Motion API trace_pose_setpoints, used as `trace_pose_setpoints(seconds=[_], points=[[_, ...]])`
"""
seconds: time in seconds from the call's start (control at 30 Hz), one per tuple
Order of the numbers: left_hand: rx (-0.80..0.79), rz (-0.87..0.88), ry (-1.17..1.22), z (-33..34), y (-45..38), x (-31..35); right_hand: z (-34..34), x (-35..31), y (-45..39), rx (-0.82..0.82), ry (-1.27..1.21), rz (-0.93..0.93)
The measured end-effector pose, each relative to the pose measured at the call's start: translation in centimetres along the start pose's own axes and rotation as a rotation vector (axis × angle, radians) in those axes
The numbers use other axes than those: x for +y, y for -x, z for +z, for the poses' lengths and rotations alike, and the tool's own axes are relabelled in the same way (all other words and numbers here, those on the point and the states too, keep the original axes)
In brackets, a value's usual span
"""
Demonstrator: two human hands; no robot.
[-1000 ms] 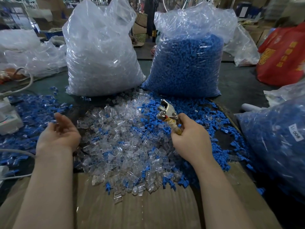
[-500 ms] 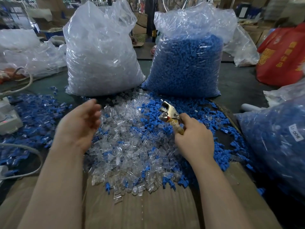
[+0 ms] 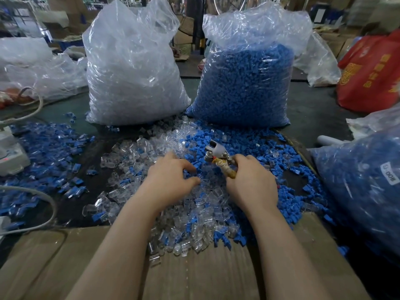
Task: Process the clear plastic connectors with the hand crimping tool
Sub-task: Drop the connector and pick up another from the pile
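The clear plastic connectors [image 3: 151,169] lie heaped mid-surface, mixed with blue pieces [image 3: 249,144]. The left hand [image 3: 171,180] has swung in from the left edge and now rests on the heap, fingers curled as if picking one; whether it pinches anything, I cannot tell. The right hand [image 3: 251,182] still grips the hand crimping tool [image 3: 217,155], barely moved, awaiting a piece.

A dark green-grey work surface [image 3: 313,109] spans the scene, with flattened brown cardboard [image 3: 194,278] laid along its near edge. Far behind, stacked cardboard boxes [image 3: 65,20] and blurred shelving fill a dim storeroom. Lighting is diffuse and even.
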State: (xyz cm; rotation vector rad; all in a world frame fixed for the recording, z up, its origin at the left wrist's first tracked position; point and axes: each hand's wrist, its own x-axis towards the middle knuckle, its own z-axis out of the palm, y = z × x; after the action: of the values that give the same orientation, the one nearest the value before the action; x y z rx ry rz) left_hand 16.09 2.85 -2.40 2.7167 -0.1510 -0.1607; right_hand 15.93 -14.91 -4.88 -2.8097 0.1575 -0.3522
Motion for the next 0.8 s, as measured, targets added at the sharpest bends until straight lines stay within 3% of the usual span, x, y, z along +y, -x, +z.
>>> trace_pose_setpoints(seconds=[0.27,0.47,0.63,0.8], points=[[0.059,0.090,0.142,0.8,-0.2,0.3,-0.5,0.3,0.0,-0.061,-0.024,0.061],[0.041,0.129,0.116,1.5,-0.3,1.0,-0.3,0.1,-0.2,-0.089,-0.064,0.097],[0.074,0.086,0.264,1.4,-0.5,0.4,-0.2,0.2,-0.3,-0.060,-0.064,0.139],[0.129,0.054,0.247,1.5,-0.6,0.1,-0.3,0.2,0.0,-0.012,-0.076,0.094]])
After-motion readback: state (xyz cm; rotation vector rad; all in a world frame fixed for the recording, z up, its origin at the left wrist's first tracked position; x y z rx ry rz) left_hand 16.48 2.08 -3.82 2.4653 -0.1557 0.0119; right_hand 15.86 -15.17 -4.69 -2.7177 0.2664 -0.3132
